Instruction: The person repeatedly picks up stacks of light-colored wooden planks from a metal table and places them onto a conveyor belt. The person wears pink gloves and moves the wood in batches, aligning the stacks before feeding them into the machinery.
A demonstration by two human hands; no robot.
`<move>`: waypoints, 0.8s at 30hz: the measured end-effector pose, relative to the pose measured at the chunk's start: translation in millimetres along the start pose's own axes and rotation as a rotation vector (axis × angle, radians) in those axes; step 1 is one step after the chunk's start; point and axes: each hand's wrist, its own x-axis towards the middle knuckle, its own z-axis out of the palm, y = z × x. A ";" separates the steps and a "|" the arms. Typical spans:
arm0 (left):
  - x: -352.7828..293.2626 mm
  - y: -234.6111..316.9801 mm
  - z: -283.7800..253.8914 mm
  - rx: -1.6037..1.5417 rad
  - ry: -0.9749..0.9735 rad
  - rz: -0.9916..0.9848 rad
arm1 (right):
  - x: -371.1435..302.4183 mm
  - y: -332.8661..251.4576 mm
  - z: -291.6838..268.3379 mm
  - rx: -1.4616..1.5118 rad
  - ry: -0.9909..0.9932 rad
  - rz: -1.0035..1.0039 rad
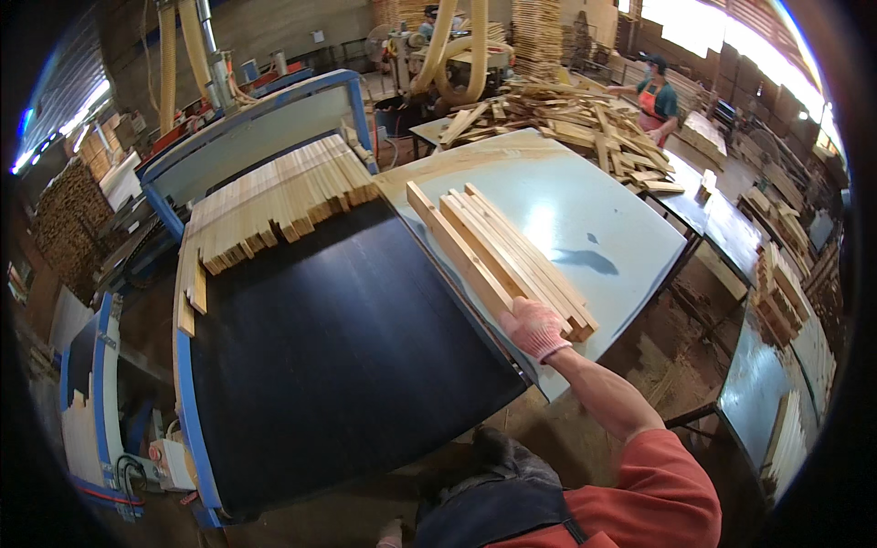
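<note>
My right hand [534, 329], in a pinkish knitted glove, is closed round the near end of a long wooden slat [457, 251]. That slat stands on edge on a pale blue-white table [630, 228]. Just right of it lie several more slats [521, 260], side by side. Only a bit of my left hand [391, 534] shows at the lower edge, hanging low beside my dark apron; its fingers are hidden. Left of the table is a wide black conveyor belt [338, 365]. At its far end a row of slats [274, 196] lies side by side.
A blue-framed machine [256, 128] spans the belt's far end. Behind the table is a heap of loose wood pieces [585, 119]. A person in an orange apron [653, 100] works at the back right. More tables [754, 393] with slats stand along the right.
</note>
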 end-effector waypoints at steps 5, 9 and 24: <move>53.9 21.1 -27.4 0.049 -0.007 -0.034 | -43.0 43.0 1.8 -0.101 0.063 0.030; 69.1 38.4 -32.3 0.038 -0.057 0.068 | -48.2 46.2 8.5 -0.131 0.154 -0.021; -204.6 219.5 58.1 0.171 -0.889 0.543 | 35.7 87.2 -9.7 0.058 0.397 -0.131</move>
